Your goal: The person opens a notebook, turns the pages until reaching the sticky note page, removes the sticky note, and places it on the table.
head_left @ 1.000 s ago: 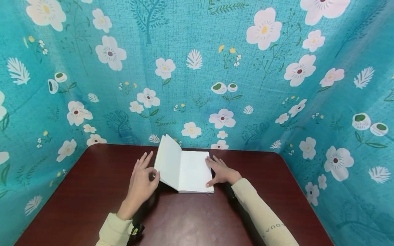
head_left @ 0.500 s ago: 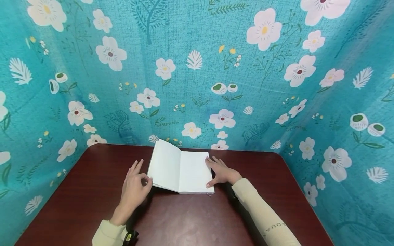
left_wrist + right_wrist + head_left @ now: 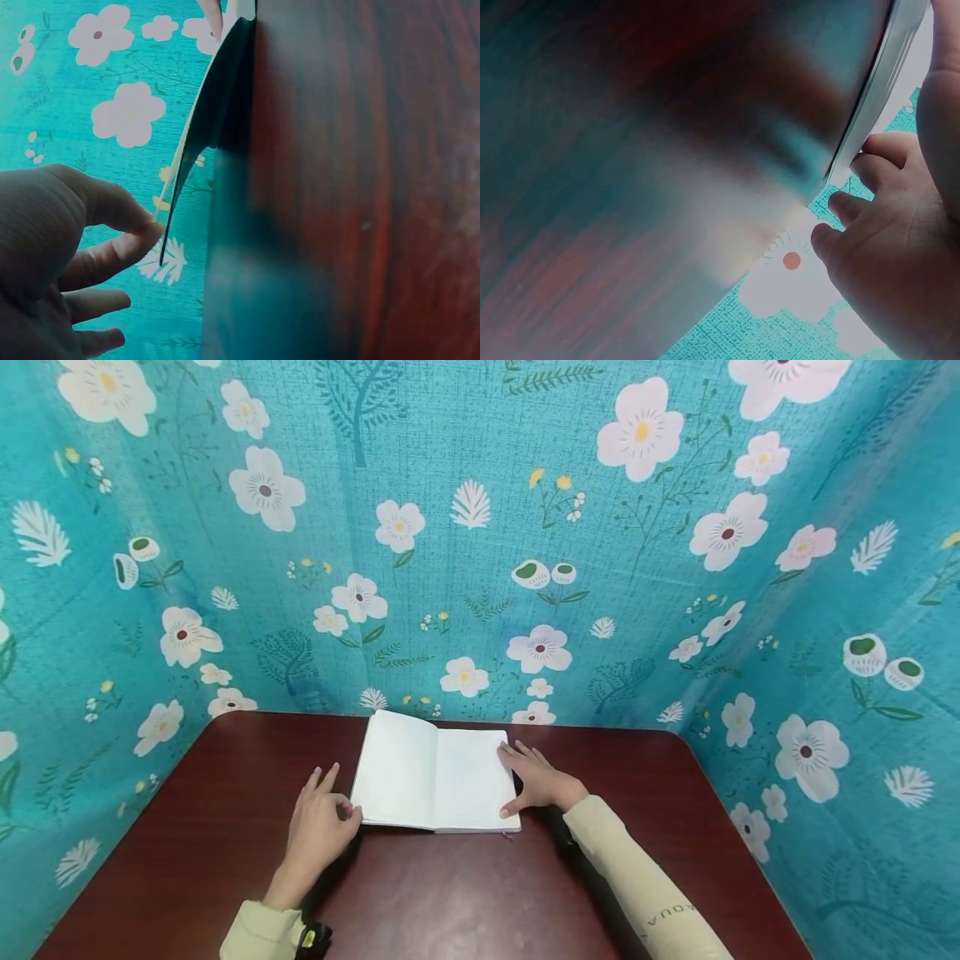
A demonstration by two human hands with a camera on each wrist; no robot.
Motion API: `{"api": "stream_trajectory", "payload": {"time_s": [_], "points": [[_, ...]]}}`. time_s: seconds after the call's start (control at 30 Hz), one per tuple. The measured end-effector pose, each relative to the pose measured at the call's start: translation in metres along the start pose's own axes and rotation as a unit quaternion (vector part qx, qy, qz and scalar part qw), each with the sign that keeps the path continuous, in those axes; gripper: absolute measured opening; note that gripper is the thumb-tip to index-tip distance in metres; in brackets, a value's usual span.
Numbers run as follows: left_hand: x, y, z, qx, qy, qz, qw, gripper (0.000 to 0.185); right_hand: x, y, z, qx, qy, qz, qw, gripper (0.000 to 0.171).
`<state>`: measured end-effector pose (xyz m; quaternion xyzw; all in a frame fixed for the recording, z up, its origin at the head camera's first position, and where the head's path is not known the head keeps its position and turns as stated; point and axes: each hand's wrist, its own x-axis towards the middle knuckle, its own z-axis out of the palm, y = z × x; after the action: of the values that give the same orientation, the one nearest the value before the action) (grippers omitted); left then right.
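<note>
A flowered teal cloth (image 3: 480, 527) hangs around me on three sides, rising behind the dark red table (image 3: 465, 893) I sit at. On the table, toward the far edge and between my arms, lies an open book (image 3: 435, 772) with blank white pages, the right half flat, the left cover held a little off the wood. My right hand (image 3: 538, 779) rests on the right page near its outer edge, fingers straight and spread, thumb along the near corner. My left hand (image 3: 321, 822) sits just beside the book's left edge; thumb and forefinger curl in to pinch the cover (image 3: 202, 142) at its corner, the other fingers loosely bent. My cream sleeves (image 3: 645, 885) run back toward me.
</note>
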<state>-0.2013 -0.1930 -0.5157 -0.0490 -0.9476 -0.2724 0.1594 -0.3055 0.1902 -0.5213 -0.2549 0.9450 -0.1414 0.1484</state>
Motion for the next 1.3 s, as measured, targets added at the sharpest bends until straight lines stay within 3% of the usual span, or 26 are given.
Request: {"api": "stream_trajectory", "payload": {"time_s": [0.4, 0.6, 0.67, 0.77, 0.87, 1.07, 1.3], "points": [[-0.003, -0.012, 0.007, 0.023, -0.066, -0.045, 0.9965, 0.030, 0.004, 0.000, 0.000, 0.001, -0.001, 0.001, 1.000, 0.124], [0.003, -0.013, 0.007, 0.042, -0.097, -0.065, 0.9923, 0.020, 0.006, 0.000, 0.000, -0.003, 0.001, 0.002, 1.000, 0.125], [0.007, -0.011, 0.007, 0.052, -0.108, -0.067, 0.9906, 0.027, 0.006, 0.000, 0.000, -0.006, 0.002, 0.006, 1.000, 0.125], [0.014, -0.004, 0.008, 0.064, -0.118, -0.037, 0.9903, 0.055, 0.004, 0.000, 0.001, -0.006, 0.004, 0.009, 1.000, 0.124], [0.023, 0.005, 0.013, 0.069, -0.132, 0.022, 0.9886, 0.065, 0.003, -0.001, 0.001, -0.003, 0.005, 0.011, 1.000, 0.123], [0.037, 0.026, 0.028, 0.066, -0.158, 0.114, 0.9786, 0.055, 0.000, -0.003, 0.001, 0.001, 0.005, 0.006, 1.000, 0.123], [0.051, 0.046, 0.046, 0.059, -0.206, 0.144, 0.9662, 0.053, -0.001, -0.003, 0.001, -0.001, 0.006, 0.009, 1.000, 0.123]]}}
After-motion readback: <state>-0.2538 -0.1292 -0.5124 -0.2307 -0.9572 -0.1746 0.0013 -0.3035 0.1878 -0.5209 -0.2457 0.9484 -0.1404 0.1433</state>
